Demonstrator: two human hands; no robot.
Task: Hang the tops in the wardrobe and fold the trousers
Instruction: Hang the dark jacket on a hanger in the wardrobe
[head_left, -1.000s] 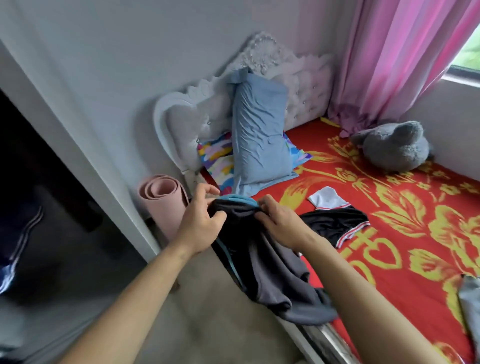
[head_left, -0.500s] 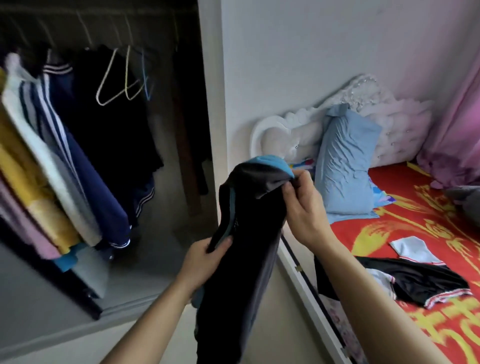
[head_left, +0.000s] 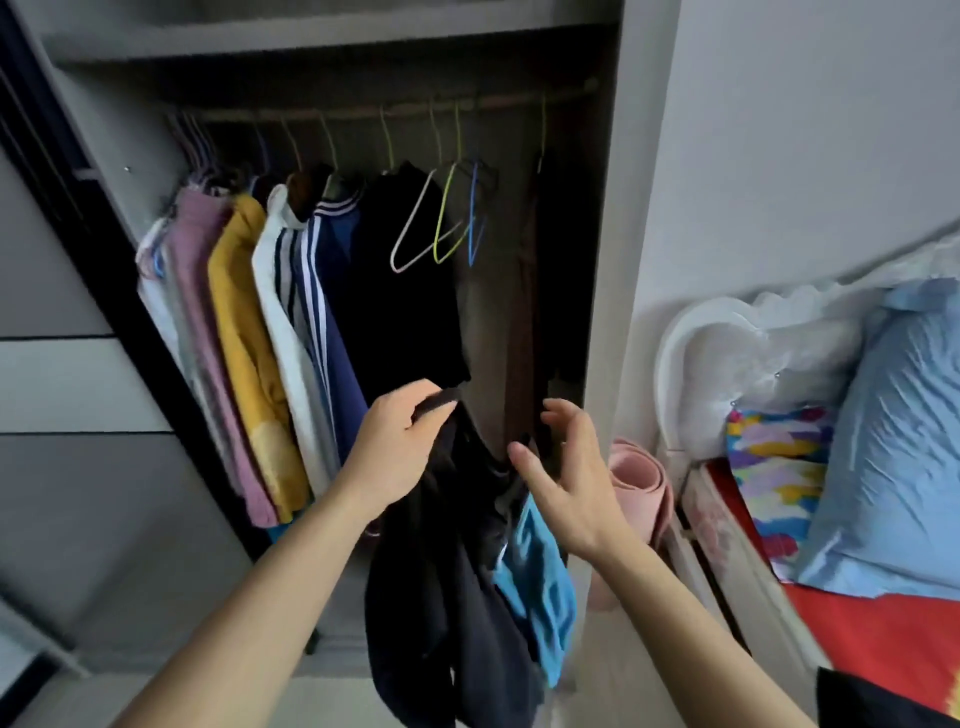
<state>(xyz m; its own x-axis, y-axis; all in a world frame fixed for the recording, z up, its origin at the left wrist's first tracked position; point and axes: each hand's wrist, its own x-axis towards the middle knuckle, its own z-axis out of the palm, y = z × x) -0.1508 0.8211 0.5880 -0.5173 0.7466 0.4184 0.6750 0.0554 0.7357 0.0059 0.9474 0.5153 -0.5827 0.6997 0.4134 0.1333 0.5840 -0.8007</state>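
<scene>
Hands: 2, bare forearms, both raised in front of the open wardrobe.
Left hand: thumb + fingers pinch an upper edge of the dark garment.
Right hand: fingers spread, slightly bent, holding nothing. It's just right of the garment; can't tell if it touches.
Dark garment: 1, hangs from the left hand btwn the forearms, in front of the wardrobe's lower part. Bright blue lining shows on its right side. Blurred, so type unclear.
Empty hangers: 3, white, green, blue, side by side on the rail.
Hung clothes: approx 6, incl. mauve, mustard, white w/ dark stripes, navy, black. Packed tight, exact count unclear.
Far right of rail: 1 more hanger hook; what hangs below is too dark to make out.
Mat: 1, pink, rolled, btwn wardrobe and bed, partly behind the right hand.
Bed: white headboard, 2 pillows (blue, multicolour), red cover; cut off at the right edge.
Btm-right corner: 1 dark cloth, mostly out of frame.
</scene>
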